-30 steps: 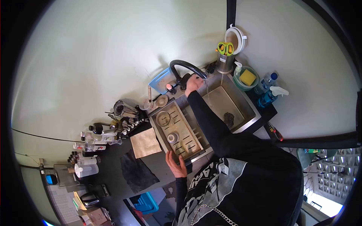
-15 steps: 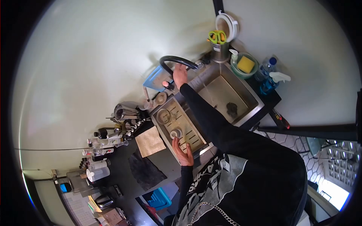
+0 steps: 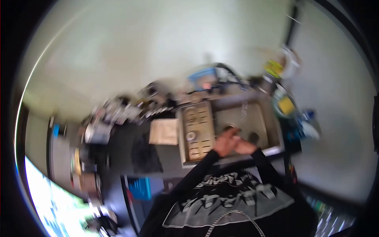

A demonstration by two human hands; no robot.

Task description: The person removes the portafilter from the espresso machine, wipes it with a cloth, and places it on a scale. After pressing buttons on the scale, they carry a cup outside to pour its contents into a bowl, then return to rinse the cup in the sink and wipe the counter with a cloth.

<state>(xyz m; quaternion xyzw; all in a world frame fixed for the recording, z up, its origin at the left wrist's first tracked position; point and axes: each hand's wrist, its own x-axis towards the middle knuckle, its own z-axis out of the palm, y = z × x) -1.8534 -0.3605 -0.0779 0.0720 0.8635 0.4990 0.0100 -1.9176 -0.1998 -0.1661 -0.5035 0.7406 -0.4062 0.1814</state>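
Observation:
Both hands meet over the near edge of the sink basin [image 3: 256, 114], and motion blurs them. My left hand [image 3: 225, 143] touches my right hand [image 3: 244, 147]; what their fingers hold, if anything, cannot be made out. Water drops show in the basin beyond them, below the black faucet [image 3: 231, 71]. To the left, a slotted drain tray [image 3: 202, 134] carries a small round container [image 3: 192, 136] and a clear round item [image 3: 191, 113]. A dark patch [image 3: 253, 138] lies in the basin beside my right hand.
A brown sheet [image 3: 164, 131] and a dark cloth [image 3: 146, 154] lie on the counter to the left. Bottles and utensils line the wall. On the right are a yellow sponge [image 3: 286, 106] in a bowl, a spray bottle [image 3: 310, 129] and green-handled scissors [image 3: 273, 68].
The view has turned. My right hand has left the faucet and my left hand has left the small container on the tray; both are now together over the basin.

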